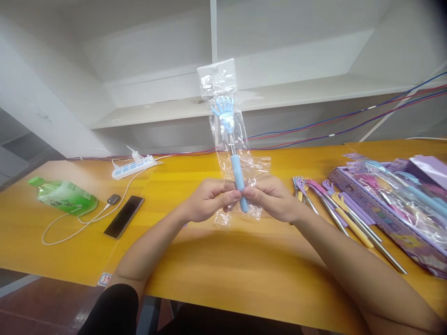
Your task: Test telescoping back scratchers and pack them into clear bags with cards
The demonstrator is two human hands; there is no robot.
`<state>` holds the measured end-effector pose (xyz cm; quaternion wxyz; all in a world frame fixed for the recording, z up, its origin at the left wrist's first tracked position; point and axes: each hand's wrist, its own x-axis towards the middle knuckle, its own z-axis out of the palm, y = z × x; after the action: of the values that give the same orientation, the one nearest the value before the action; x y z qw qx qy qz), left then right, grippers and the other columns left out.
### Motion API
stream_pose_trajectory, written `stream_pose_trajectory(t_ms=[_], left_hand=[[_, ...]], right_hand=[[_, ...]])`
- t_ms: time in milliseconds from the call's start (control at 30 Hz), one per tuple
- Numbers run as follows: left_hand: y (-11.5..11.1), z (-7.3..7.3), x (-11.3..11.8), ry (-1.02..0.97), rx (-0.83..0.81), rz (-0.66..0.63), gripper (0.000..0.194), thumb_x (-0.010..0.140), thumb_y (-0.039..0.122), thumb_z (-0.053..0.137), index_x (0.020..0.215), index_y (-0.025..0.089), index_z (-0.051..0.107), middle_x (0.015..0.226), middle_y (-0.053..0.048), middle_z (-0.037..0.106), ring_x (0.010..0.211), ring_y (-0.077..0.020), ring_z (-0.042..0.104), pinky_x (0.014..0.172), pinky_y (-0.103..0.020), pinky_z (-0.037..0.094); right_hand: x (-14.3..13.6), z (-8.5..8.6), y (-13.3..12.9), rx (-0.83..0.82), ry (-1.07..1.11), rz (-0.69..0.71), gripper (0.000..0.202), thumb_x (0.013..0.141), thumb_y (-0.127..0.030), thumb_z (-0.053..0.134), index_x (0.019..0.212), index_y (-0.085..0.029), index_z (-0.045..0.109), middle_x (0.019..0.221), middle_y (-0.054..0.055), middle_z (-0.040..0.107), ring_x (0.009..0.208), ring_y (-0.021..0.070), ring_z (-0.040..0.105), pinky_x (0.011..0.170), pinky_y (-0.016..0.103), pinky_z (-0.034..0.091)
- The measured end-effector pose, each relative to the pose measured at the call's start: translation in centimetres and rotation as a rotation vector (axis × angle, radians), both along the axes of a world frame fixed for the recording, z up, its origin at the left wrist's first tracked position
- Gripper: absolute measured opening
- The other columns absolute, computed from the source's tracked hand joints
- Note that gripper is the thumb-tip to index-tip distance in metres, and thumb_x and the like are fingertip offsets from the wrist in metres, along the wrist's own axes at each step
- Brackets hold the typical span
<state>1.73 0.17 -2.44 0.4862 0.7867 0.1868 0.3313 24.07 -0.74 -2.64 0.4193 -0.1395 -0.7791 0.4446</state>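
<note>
A light blue back scratcher (236, 170) with a hand-shaped head and a short metal shaft stands upright inside a clear plastic bag (217, 83). My left hand (209, 200) pinches the lower handle through the plastic, thumb in front. From the other side my right hand (272, 197) pinches the same handle, its thumb almost meeting the left one. Both hands are closed, and the fingers behind the handle are mostly hidden. The bag's top end rises above the scratcher's head, and loose plastic spreads around the grip.
Loose back scratchers (352, 225) lie on the yellow table (244, 274) at right, beside a purple box (394, 223) of bagged ones. At left are a green bottle (66, 195), a phone (124, 217) and a power strip (134, 167). Cables (314, 125) run along the back.
</note>
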Motion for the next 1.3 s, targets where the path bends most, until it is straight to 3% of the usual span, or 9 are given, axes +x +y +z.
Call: stream_pose_trajectory(t_ms=[67, 200, 333, 500, 700, 867, 1033, 1300], left_hand=[[-0.5, 0.3, 0.0, -0.035, 0.003, -0.012, 0.049, 0.111, 0.052, 0.060, 0.077, 0.016, 0.063, 0.068, 0.000, 0.061, 0.060, -0.0101, 0.057, 0.061, -0.024, 0.049], [-1.8, 1.6, -0.4, -0.033, 0.082, -0.072, 0.044, 0.114, 0.041, 0.054, 0.079, 0.016, 0.063, 0.071, -0.002, 0.063, 0.064, -0.0101, 0.060, 0.063, -0.023, 0.050], [-2.8, 2.8, -1.0, 0.038, 0.192, -0.099, 0.046, 0.116, 0.040, 0.046, 0.080, 0.017, 0.063, 0.076, -0.005, 0.068, 0.069, -0.0134, 0.065, 0.067, -0.025, 0.053], [-3.5, 3.2, -1.0, 0.028, 0.276, -0.110, 0.043, 0.115, 0.040, 0.045, 0.084, 0.020, 0.065, 0.076, -0.006, 0.069, 0.071, -0.0160, 0.064, 0.070, -0.027, 0.054], [-4.1, 3.6, -0.9, -0.019, 0.166, -0.166, 0.035, 0.113, 0.037, 0.051, 0.085, 0.021, 0.064, 0.073, -0.003, 0.061, 0.068, -0.0153, 0.061, 0.074, -0.028, 0.053], [-4.1, 3.9, -0.9, -0.014, 0.082, -0.197, 0.036, 0.111, 0.042, 0.051, 0.085, 0.021, 0.064, 0.075, -0.005, 0.065, 0.075, -0.0194, 0.065, 0.076, -0.032, 0.055], [-4.1, 3.6, -0.9, -0.022, 0.027, -0.184, 0.041, 0.110, 0.046, 0.053, 0.080, 0.020, 0.060, 0.075, -0.006, 0.063, 0.070, -0.0178, 0.059, 0.071, -0.032, 0.051], [-3.7, 3.1, -1.2, -0.039, -0.030, -0.242, 0.041, 0.110, 0.046, 0.055, 0.080, 0.018, 0.060, 0.077, -0.004, 0.059, 0.072, -0.0166, 0.056, 0.072, -0.032, 0.048]], right_hand=[[-0.1, 0.2, -0.4, 0.033, 0.024, -0.006, 0.053, 0.115, -0.046, 0.054, 0.079, -0.014, 0.076, 0.060, -0.001, 0.061, 0.056, 0.0074, 0.055, 0.056, 0.020, 0.046], [-0.1, 0.6, -1.4, 0.163, 0.036, -0.003, 0.049, 0.116, -0.037, 0.050, 0.080, -0.015, 0.074, 0.067, 0.002, 0.066, 0.057, 0.0075, 0.054, 0.055, 0.021, 0.042], [-0.1, 1.1, -2.3, 0.197, -0.006, 0.012, 0.051, 0.117, -0.040, 0.048, 0.077, -0.017, 0.070, 0.066, 0.001, 0.063, 0.060, 0.0095, 0.056, 0.061, 0.024, 0.045], [-0.3, 1.3, -3.0, 0.243, 0.024, 0.052, 0.048, 0.117, -0.038, 0.047, 0.078, -0.019, 0.068, 0.067, 0.001, 0.062, 0.060, 0.0098, 0.054, 0.061, 0.025, 0.045], [-0.4, 1.5, -3.6, 0.288, 0.058, 0.082, 0.039, 0.115, -0.029, 0.052, 0.079, -0.020, 0.064, 0.065, -0.002, 0.057, 0.058, 0.0078, 0.051, 0.057, 0.023, 0.041], [-0.3, 1.7, -4.0, 0.234, 0.029, 0.088, 0.049, 0.115, -0.034, 0.051, 0.069, -0.021, 0.057, 0.059, -0.001, 0.059, 0.055, 0.0089, 0.052, 0.057, 0.025, 0.040], [-0.2, 1.4, -3.9, 0.226, 0.017, 0.056, 0.055, 0.115, -0.037, 0.051, 0.062, -0.022, 0.051, 0.054, -0.001, 0.055, 0.050, 0.0084, 0.047, 0.054, 0.028, 0.037], [-0.4, 1.5, -4.1, 0.277, 0.084, 0.062, 0.051, 0.115, -0.032, 0.050, 0.066, -0.021, 0.058, 0.053, -0.001, 0.059, 0.048, 0.0073, 0.052, 0.050, 0.026, 0.035]])
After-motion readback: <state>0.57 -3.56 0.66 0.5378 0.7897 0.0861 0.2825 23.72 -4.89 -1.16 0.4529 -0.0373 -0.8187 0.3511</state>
